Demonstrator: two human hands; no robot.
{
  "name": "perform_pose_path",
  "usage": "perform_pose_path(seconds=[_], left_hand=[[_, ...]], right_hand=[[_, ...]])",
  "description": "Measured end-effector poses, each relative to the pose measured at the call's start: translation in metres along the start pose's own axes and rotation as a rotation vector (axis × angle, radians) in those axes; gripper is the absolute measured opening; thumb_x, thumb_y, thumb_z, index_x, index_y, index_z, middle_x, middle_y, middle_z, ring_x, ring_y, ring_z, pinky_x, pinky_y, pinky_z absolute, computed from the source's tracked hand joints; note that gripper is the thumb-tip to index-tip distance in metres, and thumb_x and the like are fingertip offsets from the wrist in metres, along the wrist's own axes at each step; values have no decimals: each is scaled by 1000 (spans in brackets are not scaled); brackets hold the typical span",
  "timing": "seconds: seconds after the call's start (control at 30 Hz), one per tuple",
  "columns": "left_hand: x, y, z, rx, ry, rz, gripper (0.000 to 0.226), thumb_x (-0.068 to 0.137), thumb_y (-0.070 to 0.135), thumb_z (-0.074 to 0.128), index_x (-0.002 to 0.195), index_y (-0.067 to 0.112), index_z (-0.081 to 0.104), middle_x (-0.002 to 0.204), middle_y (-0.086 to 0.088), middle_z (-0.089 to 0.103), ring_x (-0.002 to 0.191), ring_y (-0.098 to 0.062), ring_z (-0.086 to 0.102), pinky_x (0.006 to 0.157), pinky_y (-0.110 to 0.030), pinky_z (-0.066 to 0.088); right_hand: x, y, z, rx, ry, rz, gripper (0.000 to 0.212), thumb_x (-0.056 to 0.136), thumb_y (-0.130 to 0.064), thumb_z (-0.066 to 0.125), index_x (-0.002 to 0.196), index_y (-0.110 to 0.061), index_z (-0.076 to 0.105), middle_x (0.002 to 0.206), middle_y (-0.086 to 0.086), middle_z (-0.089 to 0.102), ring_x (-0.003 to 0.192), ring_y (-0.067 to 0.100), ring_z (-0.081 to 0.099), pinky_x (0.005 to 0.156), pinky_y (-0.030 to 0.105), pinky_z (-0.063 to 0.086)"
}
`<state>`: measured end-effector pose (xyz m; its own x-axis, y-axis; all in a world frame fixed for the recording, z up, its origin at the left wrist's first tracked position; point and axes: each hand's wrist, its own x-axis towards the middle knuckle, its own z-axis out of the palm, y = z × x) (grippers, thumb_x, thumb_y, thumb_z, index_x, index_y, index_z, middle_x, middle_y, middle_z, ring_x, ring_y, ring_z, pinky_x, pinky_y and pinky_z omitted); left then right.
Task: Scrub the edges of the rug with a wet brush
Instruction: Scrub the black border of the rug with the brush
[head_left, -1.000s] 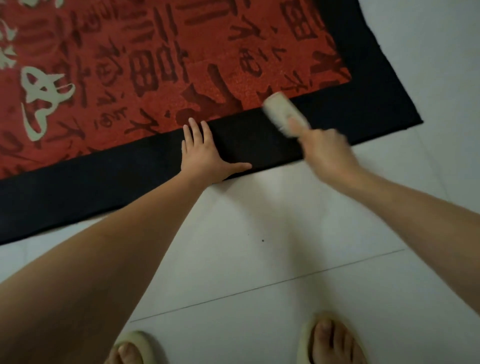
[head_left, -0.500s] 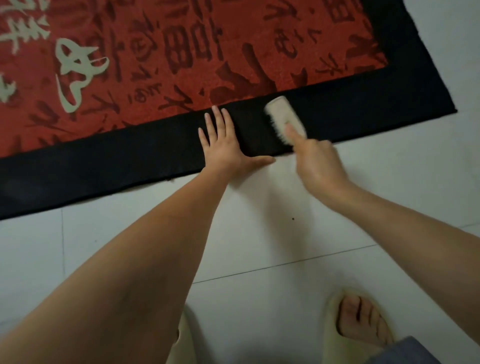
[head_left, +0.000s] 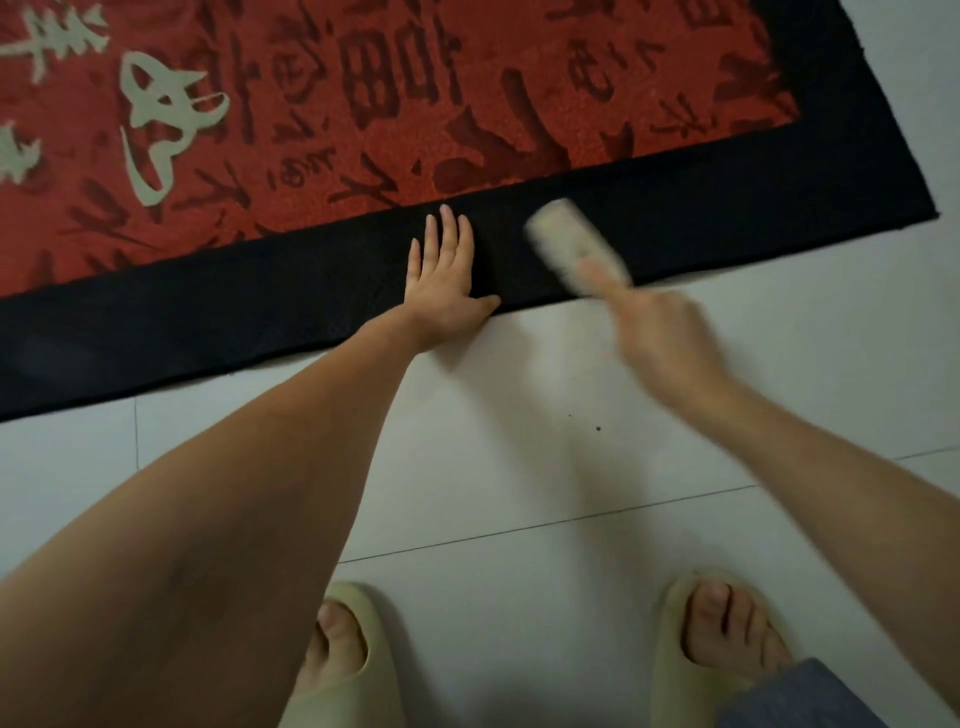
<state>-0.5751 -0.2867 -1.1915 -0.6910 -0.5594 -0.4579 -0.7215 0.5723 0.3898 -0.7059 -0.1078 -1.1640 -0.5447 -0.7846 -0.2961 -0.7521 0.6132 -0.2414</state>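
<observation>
A red rug (head_left: 415, 93) with dark and pale characters lies on the floor; its black border (head_left: 208, 317) runs along the near edge. My left hand (head_left: 444, 283) lies flat on the border, fingers straight, thumb at the rug's edge. My right hand (head_left: 662, 332) grips a pale scrubbing brush (head_left: 571, 239), index finger stretched along its back. The brush sits on the black border just right of my left hand and is blurred by motion.
White floor tiles (head_left: 519, 441) with thin grout lines fill the near half. My two feet in pale slippers (head_left: 711, 639) stand at the bottom. The rug's right corner (head_left: 919, 208) ends near the frame's right side.
The brush has stroked back and forth over the black border beside my left hand. My left hand has stayed flat on the border. The view has shifted, showing both feet.
</observation>
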Motion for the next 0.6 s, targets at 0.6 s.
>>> perform_pose_path(seconds=[0.6], left_hand=[[5, -3, -2, 23, -27, -14, 95, 94, 27, 58, 154, 9, -13, 160, -11, -25, 147, -26, -24, 117, -38, -15]], right_hand=[[-32, -46, 14, 169, -126, -38, 55, 103, -17, 32, 149, -46, 22, 90, 18, 55, 86, 40, 58, 77, 43, 47]])
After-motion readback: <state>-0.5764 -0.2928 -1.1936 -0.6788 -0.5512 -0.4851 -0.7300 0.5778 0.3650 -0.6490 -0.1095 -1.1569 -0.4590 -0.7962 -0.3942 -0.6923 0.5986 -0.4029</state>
